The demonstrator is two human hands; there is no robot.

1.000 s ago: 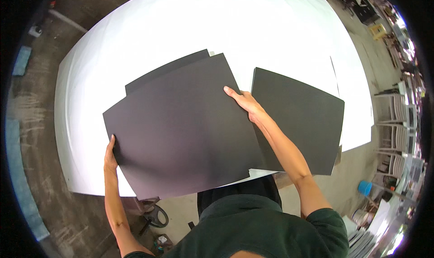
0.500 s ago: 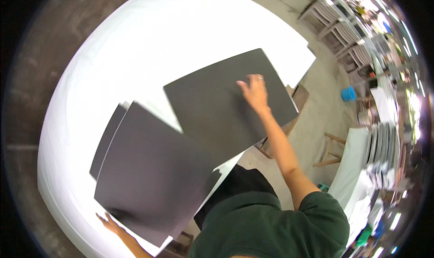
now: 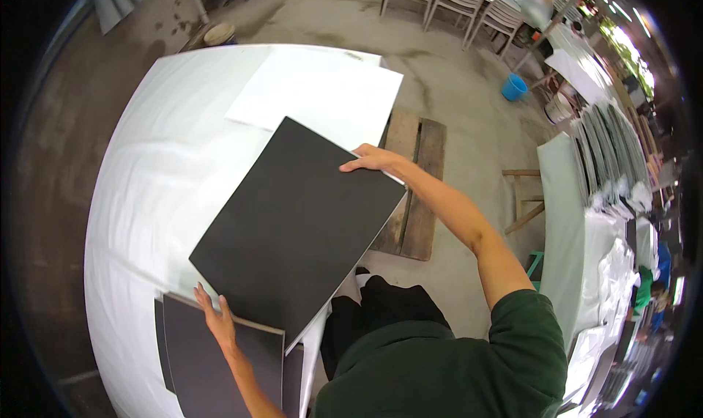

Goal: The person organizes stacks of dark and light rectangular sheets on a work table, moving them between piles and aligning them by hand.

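Note:
A black rectangular board (image 3: 293,220) lies slanted across the white-covered table (image 3: 157,176). My right hand (image 3: 375,158) grips its far right edge, thumb on top and the other fingers out of sight beneath. At the board's near left edge is my left hand (image 3: 220,323), open with fingers apart. Its fingertips are at that edge; whether they touch cannot be told. Below that hand lie overlapping dark boards (image 3: 212,367), cut off by the lower edge of the view. White sheets (image 3: 315,88) lie beyond the black board.
A wooden pallet (image 3: 417,191) is on the floor right of the table. Farther right stand a blue bucket (image 3: 515,88), a wooden stool frame (image 3: 523,198) and a side table stacked with grey sheets (image 3: 611,150). Pale chairs (image 3: 461,8) line the back.
My right hand has gone from above the board's surface to its far edge. The left hand has moved from beside the near boards to the black board's edge. The whole view has turned.

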